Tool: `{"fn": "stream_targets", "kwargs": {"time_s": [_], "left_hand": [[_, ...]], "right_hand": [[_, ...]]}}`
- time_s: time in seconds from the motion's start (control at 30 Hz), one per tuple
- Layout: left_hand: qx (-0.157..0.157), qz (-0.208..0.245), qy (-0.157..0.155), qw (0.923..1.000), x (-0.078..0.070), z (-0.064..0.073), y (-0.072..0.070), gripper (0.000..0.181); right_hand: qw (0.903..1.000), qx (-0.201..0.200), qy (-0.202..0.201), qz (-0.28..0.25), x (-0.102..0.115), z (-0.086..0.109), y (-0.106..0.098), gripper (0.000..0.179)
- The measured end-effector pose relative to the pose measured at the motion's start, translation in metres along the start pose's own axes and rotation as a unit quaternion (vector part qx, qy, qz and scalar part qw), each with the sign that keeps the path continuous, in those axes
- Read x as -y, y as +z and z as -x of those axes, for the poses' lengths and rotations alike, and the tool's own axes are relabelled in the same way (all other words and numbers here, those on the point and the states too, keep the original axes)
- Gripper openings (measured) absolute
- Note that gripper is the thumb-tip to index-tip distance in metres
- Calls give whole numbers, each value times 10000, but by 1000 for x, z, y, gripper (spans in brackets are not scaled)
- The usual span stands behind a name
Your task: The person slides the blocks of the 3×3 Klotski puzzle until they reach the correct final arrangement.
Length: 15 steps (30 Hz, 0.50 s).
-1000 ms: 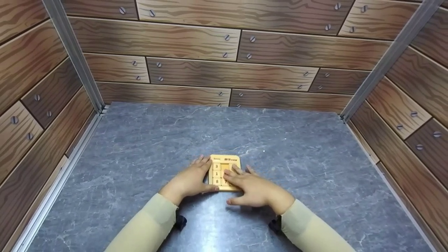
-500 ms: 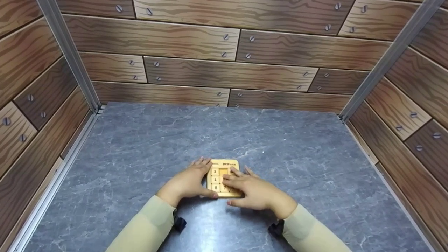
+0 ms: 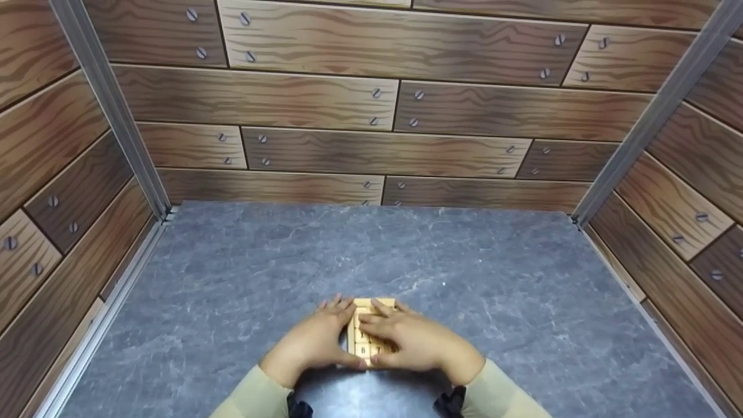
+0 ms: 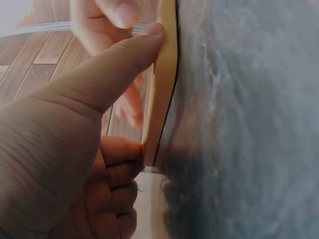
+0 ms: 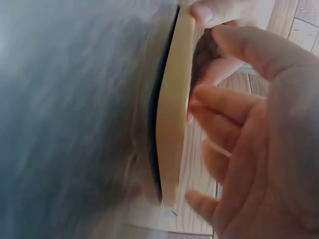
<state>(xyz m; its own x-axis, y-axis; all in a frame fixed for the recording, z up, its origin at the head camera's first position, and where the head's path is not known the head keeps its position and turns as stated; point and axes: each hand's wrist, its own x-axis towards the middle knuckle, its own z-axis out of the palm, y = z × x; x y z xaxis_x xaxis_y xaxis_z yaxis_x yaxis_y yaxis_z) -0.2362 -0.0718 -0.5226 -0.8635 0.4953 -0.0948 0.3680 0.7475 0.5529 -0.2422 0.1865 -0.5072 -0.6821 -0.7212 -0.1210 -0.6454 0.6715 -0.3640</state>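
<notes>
A yellow sliding number puzzle (image 3: 363, 349) lies on the dark marbled table, its numbered tiles partly covered by my fingers. Along its left side my left hand (image 3: 316, 338) holds it, thumb at the near edge and fingers at the far left corner. The left wrist view shows that thumb pressed on the puzzle's side wall (image 4: 167, 74). From the right, my right hand (image 3: 422, 342) reaches over the tiles, index and middle fingers stretched across them and thumb near the lower edge. In the right wrist view, its fingertips (image 5: 197, 97) are at the puzzle's face.
Wood-patterned panels (image 3: 325, 145) close off the back and both sides. Metal rails (image 3: 110, 110) run up the corners and along the left table edge. Dark bands (image 3: 450, 400) sit at both wrists.
The head view has tilted up, so the scene sits lower in it. My right hand has shifted left over the tiles, covering more of them. The left hand keeps its hold.
</notes>
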Motion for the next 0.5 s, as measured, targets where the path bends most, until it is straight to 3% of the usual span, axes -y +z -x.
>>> {"fn": "stream_targets", "kwargs": {"time_s": [0.27, 0.5], "left_hand": [[-37, 47, -32, 10000, -4, 1, 0, 130], [75, 91, -144, 9998, 1, -1, 4, 131]], "right_hand": [[9997, 37, 231, 63, 1, 9, -8, 68], [9976, 295, 607, -151, -5, 14, -18, 60]]}}
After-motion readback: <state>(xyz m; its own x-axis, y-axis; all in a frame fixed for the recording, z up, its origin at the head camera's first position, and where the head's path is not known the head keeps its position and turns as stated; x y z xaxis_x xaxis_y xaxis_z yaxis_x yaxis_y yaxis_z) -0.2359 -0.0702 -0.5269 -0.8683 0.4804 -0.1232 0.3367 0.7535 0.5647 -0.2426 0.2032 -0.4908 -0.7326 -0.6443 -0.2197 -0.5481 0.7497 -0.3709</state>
